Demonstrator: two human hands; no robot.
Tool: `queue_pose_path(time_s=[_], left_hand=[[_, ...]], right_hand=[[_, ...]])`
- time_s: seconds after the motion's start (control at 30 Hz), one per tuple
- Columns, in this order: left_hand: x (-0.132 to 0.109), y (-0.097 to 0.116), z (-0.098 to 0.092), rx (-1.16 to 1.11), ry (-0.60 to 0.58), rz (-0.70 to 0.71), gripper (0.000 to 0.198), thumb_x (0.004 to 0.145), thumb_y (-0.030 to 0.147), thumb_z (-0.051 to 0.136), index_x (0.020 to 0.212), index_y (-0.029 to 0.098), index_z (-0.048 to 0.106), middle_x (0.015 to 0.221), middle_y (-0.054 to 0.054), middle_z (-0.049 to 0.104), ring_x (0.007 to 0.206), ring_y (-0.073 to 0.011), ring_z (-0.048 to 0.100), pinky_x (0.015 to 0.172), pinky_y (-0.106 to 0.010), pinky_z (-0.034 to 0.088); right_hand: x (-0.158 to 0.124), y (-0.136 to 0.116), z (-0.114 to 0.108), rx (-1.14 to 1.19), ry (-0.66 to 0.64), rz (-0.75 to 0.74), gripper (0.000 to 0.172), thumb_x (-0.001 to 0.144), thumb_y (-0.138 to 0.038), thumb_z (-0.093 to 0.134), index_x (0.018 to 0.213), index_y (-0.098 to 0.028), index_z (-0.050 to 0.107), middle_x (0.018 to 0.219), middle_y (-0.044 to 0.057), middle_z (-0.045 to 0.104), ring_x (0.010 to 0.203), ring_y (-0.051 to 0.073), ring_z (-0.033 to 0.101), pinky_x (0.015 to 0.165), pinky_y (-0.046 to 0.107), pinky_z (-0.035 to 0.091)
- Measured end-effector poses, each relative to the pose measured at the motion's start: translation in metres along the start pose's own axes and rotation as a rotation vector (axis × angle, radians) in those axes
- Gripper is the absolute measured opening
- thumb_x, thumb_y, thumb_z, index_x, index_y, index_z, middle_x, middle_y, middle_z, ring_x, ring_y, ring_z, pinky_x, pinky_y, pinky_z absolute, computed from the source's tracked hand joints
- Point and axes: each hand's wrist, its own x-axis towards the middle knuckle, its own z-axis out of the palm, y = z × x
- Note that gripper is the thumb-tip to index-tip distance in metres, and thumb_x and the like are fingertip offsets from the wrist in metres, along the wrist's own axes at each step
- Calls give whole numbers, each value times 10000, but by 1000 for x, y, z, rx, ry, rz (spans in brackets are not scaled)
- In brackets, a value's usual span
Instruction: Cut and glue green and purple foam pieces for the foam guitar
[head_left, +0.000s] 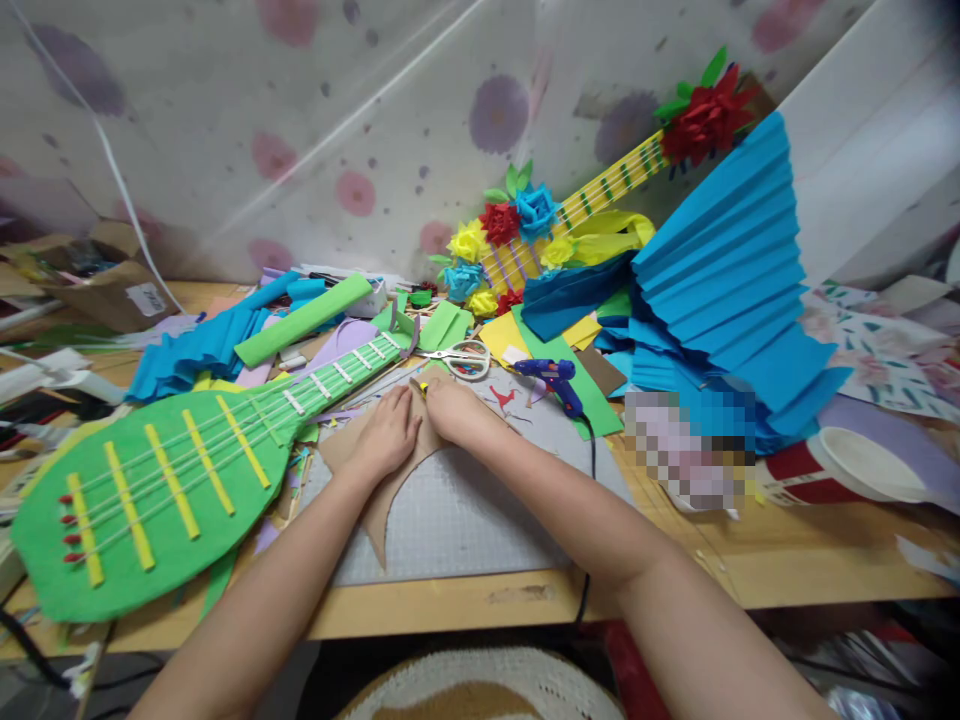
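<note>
A brown cardboard piece with curved edges and a pointed end lies on a grey cutting mat. My left hand rests on the cardboard with its fingers spread a little, pressing it down. Beside it, my right hand is closed round a small cutter with a yellow part, whose tip is at the cardboard's far part. Scissors with white handles lie just beyond my hands. To the right is a blue glue gun.
A green paper guitar lies at the left. A yellow guitar with paper flowers leans at the back. Pleated blue paper stands at the right, near a paper bucket. A black cable crosses the mat.
</note>
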Motion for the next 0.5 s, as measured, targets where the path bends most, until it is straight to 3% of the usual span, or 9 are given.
queue_pose_path(time_s=[0.23, 0.5], left_hand=[[1, -4, 5, -29, 94, -7, 479, 840, 343, 416, 1251, 100, 461, 1302, -178, 489, 1231, -284, 448, 1051, -456, 366], [1, 1, 0, -5, 68, -26, 474, 844, 327, 400, 1231, 65, 483, 1294, -186, 500, 1210, -281, 466, 1052, -415, 370]], right_hand=[[-5, -6, 20, -6, 131, 73, 401, 862, -52, 305, 1213, -1, 491, 1067, 221, 622, 985, 221, 621, 757, 289, 514], [-2, -11, 15, 11, 83, 109, 412, 864, -45, 311, 1244, 6, 461, 1133, 253, 587, 1041, 224, 605, 815, 301, 512]])
